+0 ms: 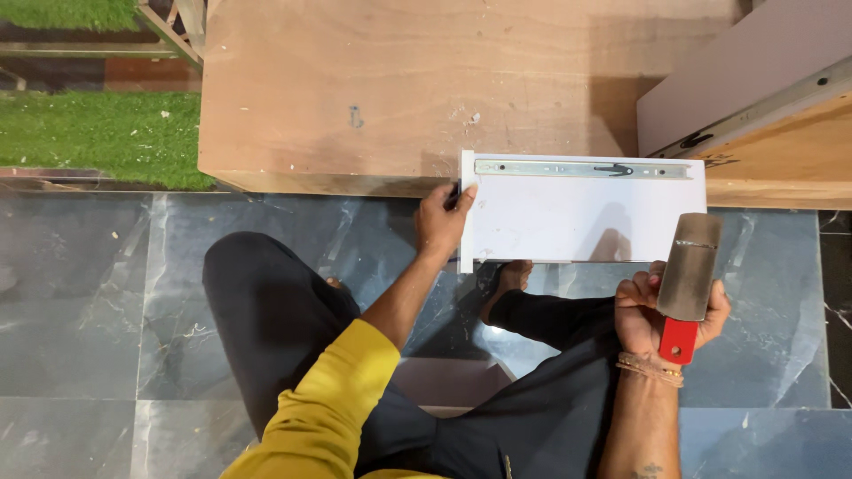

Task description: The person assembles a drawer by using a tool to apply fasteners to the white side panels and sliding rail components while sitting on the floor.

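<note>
Fingers of the left hand (441,222) are clamped on the left edge of a white drawer side panel (577,222), which is propped against a plywood cabinet (399,80). A red-handled hammer (688,275) is gripped by the right hand (661,310) just below the panel's lower right edge, over open marble floor (89,310).

Left arm, in a yellow sleeve, reaches forward from lower centre, forearm bare. Left hand (441,222) knuckles up, fingers curled forward, fingertips pressed in a grip. Right forearm rises vertically from the lower edge, bead band at the wrist. Right hand (658,310) closed in a fist, fingers wrapped tight.
</note>
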